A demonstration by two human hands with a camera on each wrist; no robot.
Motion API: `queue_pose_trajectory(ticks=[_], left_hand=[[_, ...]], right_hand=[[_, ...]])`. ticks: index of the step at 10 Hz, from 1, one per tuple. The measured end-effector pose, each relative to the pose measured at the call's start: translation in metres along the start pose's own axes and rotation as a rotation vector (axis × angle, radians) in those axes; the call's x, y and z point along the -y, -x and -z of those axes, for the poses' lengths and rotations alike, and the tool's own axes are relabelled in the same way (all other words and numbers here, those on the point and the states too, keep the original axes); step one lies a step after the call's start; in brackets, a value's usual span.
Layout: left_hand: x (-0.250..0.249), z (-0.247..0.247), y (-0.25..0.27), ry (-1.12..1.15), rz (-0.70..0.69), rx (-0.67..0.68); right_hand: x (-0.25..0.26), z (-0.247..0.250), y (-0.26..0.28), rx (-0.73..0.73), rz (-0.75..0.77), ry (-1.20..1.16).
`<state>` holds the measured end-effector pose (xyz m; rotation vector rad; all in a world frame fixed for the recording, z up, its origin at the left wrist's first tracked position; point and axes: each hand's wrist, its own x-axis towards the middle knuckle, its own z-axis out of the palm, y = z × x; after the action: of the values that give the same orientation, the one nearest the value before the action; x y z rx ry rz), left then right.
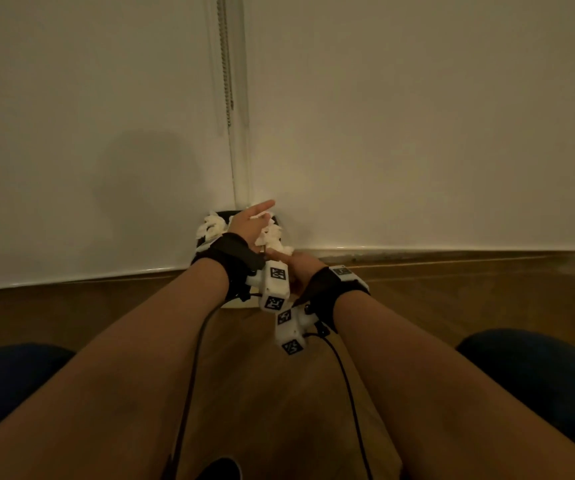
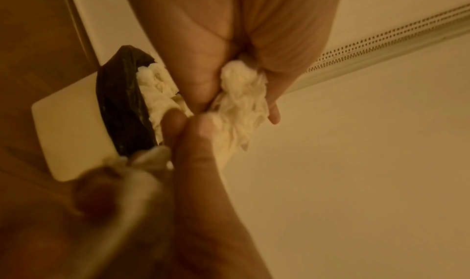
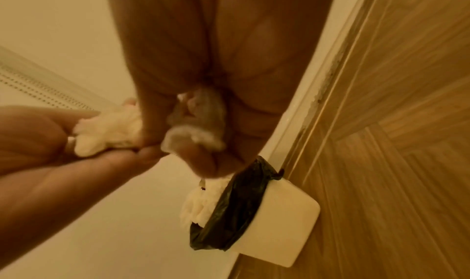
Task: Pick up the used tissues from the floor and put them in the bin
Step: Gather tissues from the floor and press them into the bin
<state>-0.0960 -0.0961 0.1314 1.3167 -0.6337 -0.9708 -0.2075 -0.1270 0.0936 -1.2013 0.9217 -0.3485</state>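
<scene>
A white bin with a black liner stands on the floor in the wall corner, and crumpled tissues fill its top. My left hand hovers over the bin with its fingers stretched out, and a crumpled white tissue is wedged between its thumb and fingers. Just beside it, my right hand has its fingers curled round a second tissue, which is blurred. Its fingertips touch the left hand's tissue.
White walls meet behind the bin, and a beaded blind chain hangs in the corner. The floor is brown wood. My knees in dark blue show at both lower edges. Cables run from both wrist cameras.
</scene>
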Motion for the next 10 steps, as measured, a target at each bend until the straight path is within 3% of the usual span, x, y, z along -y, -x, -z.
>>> queue_pose_trajectory(ticks=[1, 2, 3, 4, 5, 6, 7, 9, 10], left_hand=[[-0.004, 0.013, -0.002, 0.086, 0.067, -0.070], [0.001, 0.038, -0.011, 0.069, 0.145, -0.141], [0.006, 0.069, -0.026, -0.151, 0.137, -0.370], [0.020, 0.104, -0.060, -0.428, 0.071, -0.428], [0.024, 0.112, -0.075, -0.500, -0.056, -0.408], [0.033, 0.120, -0.090, -0.533, -0.162, -0.481], [0.046, 0.125, -0.103, -0.651, -0.180, -0.476], [0.071, 0.119, -0.124, -0.925, -0.205, -0.429], [0.081, 0.116, -0.134, -1.130, -0.140, -0.422]], right_hand=[[0.006, 0.004, -0.005, -0.125, 0.039, 0.047], [0.015, -0.001, -0.016, -0.242, 0.092, 0.249], [0.022, -0.013, -0.039, -0.253, 0.167, 0.301], [0.029, -0.015, -0.072, -0.307, 0.244, 0.315], [0.039, -0.010, -0.102, -0.374, 0.202, 0.355], [0.041, -0.007, -0.128, -0.386, 0.224, 0.378], [0.038, -0.015, -0.147, -0.346, 0.210, 0.450], [0.017, -0.036, -0.178, -0.466, 0.245, 0.534], [0.010, -0.039, -0.184, -0.471, 0.433, 0.568]])
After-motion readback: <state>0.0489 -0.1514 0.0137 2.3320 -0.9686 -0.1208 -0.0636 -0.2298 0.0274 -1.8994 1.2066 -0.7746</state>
